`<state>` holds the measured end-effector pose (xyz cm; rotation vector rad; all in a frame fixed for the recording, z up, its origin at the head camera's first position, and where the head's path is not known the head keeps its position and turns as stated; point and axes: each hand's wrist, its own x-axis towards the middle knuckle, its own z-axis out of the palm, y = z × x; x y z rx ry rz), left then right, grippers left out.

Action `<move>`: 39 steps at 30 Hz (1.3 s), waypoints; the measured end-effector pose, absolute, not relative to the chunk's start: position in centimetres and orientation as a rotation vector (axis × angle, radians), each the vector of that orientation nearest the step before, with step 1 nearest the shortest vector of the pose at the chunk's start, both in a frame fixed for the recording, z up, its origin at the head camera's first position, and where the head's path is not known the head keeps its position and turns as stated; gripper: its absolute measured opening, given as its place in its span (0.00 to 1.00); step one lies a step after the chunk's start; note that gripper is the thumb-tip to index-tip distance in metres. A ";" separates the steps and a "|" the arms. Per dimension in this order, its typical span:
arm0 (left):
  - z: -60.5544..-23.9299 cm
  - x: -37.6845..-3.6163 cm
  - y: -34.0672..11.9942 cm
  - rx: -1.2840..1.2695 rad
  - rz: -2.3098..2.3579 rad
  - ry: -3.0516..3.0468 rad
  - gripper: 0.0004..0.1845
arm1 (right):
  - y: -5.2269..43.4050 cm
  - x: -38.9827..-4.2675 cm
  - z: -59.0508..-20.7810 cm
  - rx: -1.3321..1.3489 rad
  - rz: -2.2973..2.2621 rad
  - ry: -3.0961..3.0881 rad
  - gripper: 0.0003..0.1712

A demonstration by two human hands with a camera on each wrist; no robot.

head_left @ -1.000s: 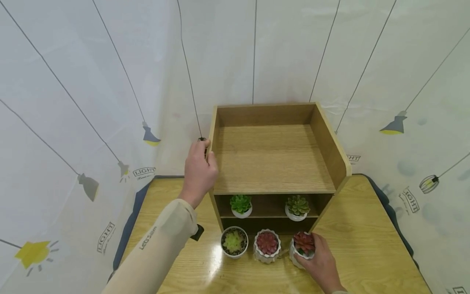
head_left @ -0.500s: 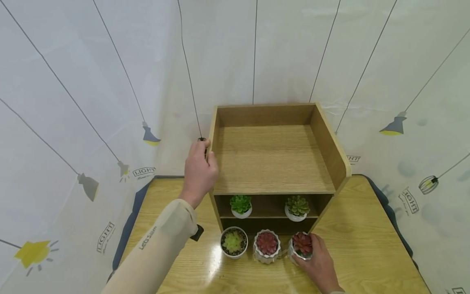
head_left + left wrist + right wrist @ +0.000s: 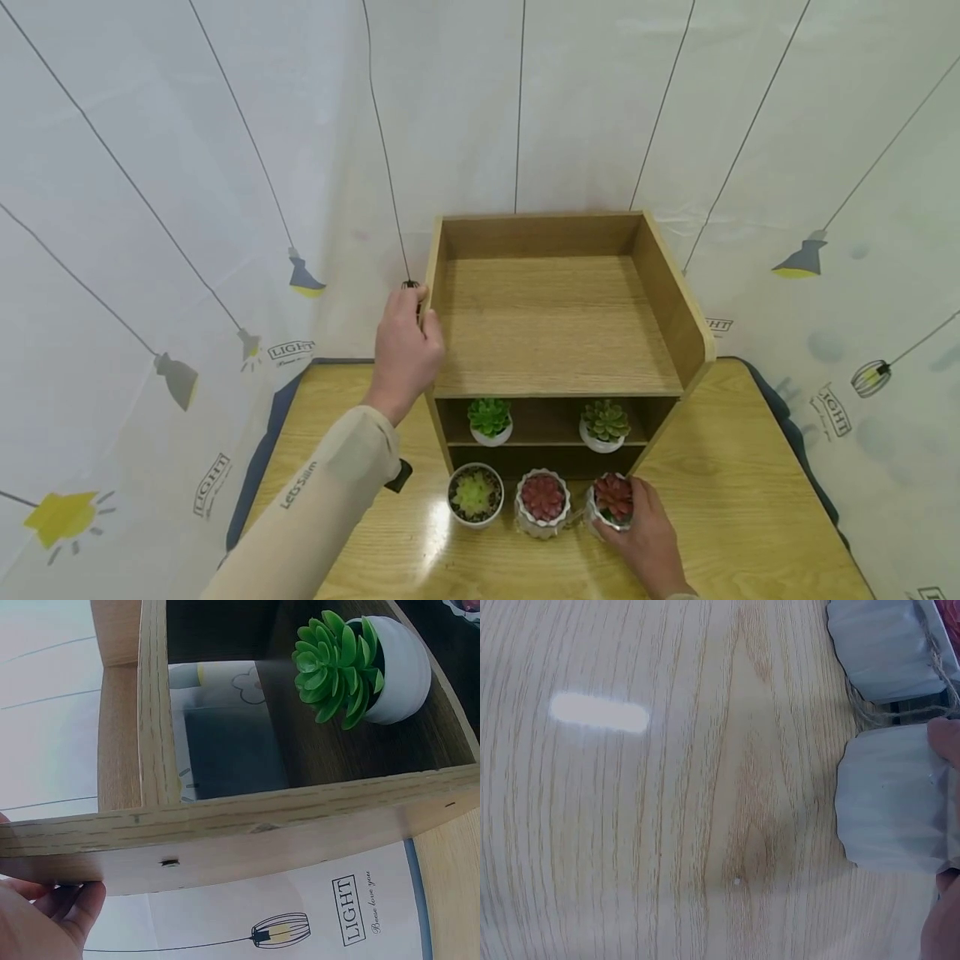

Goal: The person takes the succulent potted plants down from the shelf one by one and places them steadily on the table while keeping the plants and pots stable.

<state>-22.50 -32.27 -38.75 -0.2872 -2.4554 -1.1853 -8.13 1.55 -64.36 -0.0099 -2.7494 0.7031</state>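
Note:
A wooden shelf unit (image 3: 555,333) stands at the back of the table. My left hand (image 3: 405,350) grips its left side panel (image 3: 225,840) near the top, fingers curled round the edge. My right hand (image 3: 645,537) holds a white pot with a red succulent (image 3: 611,500) on the tabletop at the shelf's front right; the pot's ribbed side (image 3: 889,799) shows in the right wrist view. Beside it stand another red succulent pot (image 3: 542,500) and a yellow-green succulent pot (image 3: 474,493). Two green succulents (image 3: 489,418) (image 3: 603,423) sit on the lower shelf; one of them (image 3: 360,667) shows in the left wrist view.
The shelf's top tray (image 3: 555,321) holds nothing. The wooden table (image 3: 750,500) has bare surface to the right and left of the shelf. A white patterned curtain (image 3: 187,208) surrounds the table on three sides.
My right hand has slid the red succulent pot slightly left and back toward the shelf. The left hand has stayed on the shelf's side.

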 end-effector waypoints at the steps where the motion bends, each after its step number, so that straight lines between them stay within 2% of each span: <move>1: -38.7 -22.5 -32.3 -0.287 -1.181 -2.456 0.21 | 1.5 -8.1 -64.4 -0.016 0.707 -2.748 0.51; 11: -38.6 -22.6 -32.2 -0.298 -1.178 -2.455 0.20 | 1.2 -8.2 -64.1 -0.115 0.754 -2.832 0.52; 22: -38.7 -22.6 -32.3 -0.304 -1.181 -2.443 0.20 | 1.7 -7.7 -62.7 -0.043 0.796 -2.904 0.54; 26: -38.6 -22.5 -32.3 -0.294 -1.194 -2.458 0.20 | 1.7 -7.7 -62.0 -0.008 0.741 -2.885 0.51; 33: -38.7 -22.5 -32.5 -0.283 -1.197 -2.470 0.21 | 0.8 -8.2 -59.8 0.089 0.686 -2.644 0.41; 39: -38.8 -22.6 -32.4 -0.291 -1.195 -2.469 0.21 | 0.2 -8.5 -57.7 0.071 0.771 -2.617 0.40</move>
